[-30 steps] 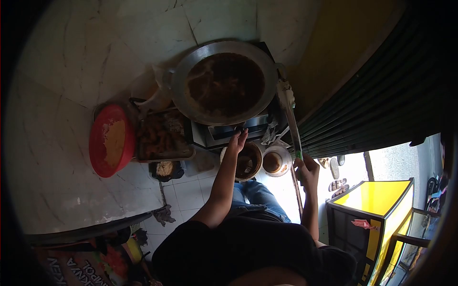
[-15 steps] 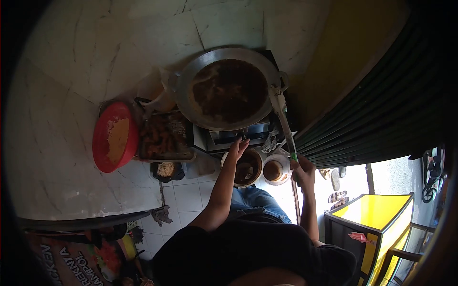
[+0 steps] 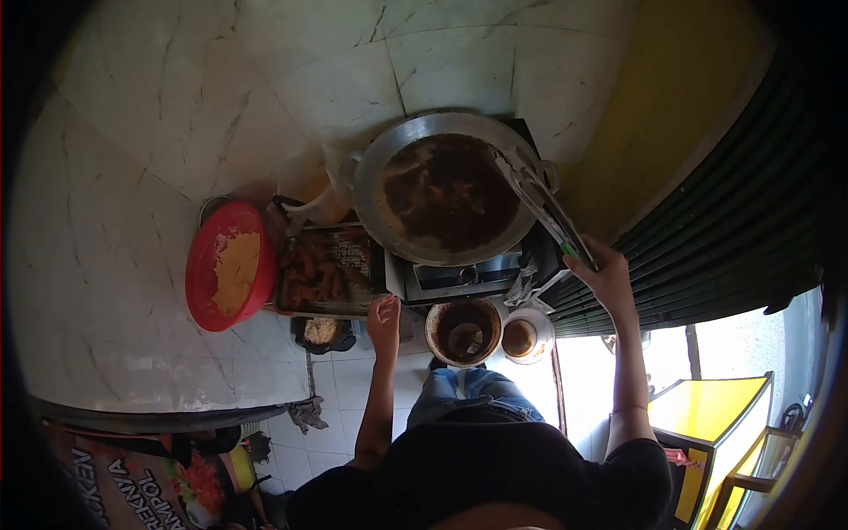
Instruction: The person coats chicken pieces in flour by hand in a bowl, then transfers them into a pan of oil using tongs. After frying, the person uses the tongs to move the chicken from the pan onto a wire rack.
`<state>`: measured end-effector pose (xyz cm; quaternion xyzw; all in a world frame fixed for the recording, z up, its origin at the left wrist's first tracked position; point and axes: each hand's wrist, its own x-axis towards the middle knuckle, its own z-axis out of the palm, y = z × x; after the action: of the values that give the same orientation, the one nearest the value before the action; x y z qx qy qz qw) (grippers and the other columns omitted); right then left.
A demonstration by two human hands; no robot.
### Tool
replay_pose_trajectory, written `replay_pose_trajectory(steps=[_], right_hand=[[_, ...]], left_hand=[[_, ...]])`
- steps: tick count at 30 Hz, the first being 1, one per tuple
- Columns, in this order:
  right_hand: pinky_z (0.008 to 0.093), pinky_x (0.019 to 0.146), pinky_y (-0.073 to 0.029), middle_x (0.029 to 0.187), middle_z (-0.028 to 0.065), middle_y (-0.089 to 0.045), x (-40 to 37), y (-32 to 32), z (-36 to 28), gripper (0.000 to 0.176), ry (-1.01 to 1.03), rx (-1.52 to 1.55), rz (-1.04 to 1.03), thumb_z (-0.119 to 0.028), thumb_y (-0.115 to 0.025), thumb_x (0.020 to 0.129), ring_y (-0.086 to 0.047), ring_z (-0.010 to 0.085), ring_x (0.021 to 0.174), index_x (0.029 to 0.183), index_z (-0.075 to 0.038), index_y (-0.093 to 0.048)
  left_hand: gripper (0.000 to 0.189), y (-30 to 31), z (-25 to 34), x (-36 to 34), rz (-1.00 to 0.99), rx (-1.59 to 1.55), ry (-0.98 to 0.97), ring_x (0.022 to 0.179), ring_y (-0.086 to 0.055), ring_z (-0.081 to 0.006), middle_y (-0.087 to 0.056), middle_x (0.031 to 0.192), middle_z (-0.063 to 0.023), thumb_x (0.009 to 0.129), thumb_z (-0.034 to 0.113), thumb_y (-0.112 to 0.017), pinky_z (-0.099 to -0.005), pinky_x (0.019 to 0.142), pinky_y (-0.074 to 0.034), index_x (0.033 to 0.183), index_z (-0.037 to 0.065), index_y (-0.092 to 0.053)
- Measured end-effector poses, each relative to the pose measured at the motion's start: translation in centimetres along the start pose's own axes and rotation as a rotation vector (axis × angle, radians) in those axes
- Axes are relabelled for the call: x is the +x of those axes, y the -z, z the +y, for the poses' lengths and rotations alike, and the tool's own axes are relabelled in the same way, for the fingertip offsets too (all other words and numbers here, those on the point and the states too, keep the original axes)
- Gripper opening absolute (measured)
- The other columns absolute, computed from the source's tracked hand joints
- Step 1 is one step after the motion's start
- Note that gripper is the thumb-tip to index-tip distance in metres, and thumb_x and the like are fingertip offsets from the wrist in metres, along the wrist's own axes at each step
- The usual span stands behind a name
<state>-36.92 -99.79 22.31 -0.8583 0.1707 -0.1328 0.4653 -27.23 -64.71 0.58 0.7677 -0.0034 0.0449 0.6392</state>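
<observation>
A wide metal wok (image 3: 399, 146) full of dark oil stands on a gas stove (image 3: 464, 276). My right hand (image 3: 602, 273) grips long metal tongs (image 3: 541, 199) by their green-tipped handle, and the tong tips reach over the wok's right side into the oil. My left hand (image 3: 384, 316) hangs with loose fingers in front of the stove's left corner, holding nothing. Just left of the wok sits a dark tray of browned fried pieces (image 3: 325, 271), close above my left hand.
A red bowl of yellow crumbs (image 3: 223, 275) lies left of the tray. Two round pots (image 3: 465, 331) (image 3: 525, 337) stand on the white floor tiles below the stove. A dark shutter (image 3: 707, 221) fills the right, a yellow cart (image 3: 707, 442) lower right.
My right hand rose and swung the tongs from the wok's rim into the oil. My left hand left the stove front and dropped back to the left.
</observation>
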Motion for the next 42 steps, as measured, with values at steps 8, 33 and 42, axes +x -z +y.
replay_pose_trajectory(steps=[8,33,42], right_hand=[[0.0375,0.076,-0.046,0.09,0.0184,-0.062,9.0,-3.0,-3.2,0.057,0.32,-0.717,-0.188,-0.042,-0.07,0.061,-0.06,0.0325,0.084,0.1,-0.001,-0.059],[0.0407,0.068,-0.047,0.073,0.0139,-0.06,16.3,-9.4,-4.2,0.038,0.51,-1.088,-0.46,-0.037,-0.069,0.056,-0.06,0.0311,0.074,0.076,-0.006,-0.062],[0.0405,0.069,-0.047,0.072,0.0152,-0.06,16.1,-8.3,-3.0,0.041,0.458,-1.033,-0.43,-0.037,-0.069,0.057,-0.06,0.0316,0.074,0.083,-0.006,-0.063]], left_hand=[[0.038,3.7,-2.9,4.3,0.094,0.213,-0.214,0.095,-0.054,-0.0223,-0.056,0.105,-0.0118,0.075,0.022,-0.068,-0.0335,0.084,-0.042,0.105,0.002,-0.054],[0.028,-0.2,1.3,1.1,0.097,0.201,-0.218,0.073,-0.05,-0.0145,-0.057,0.093,-0.0051,0.078,0.014,-0.064,-0.0271,0.066,-0.039,0.102,0.005,-0.053],[0.061,-13.6,-9.9,0.4,-0.726,-0.383,0.879,0.109,-0.049,-0.0169,-0.053,0.119,-0.0077,0.088,0.056,-0.031,-0.0361,0.091,-0.034,0.126,0.01,-0.043]])
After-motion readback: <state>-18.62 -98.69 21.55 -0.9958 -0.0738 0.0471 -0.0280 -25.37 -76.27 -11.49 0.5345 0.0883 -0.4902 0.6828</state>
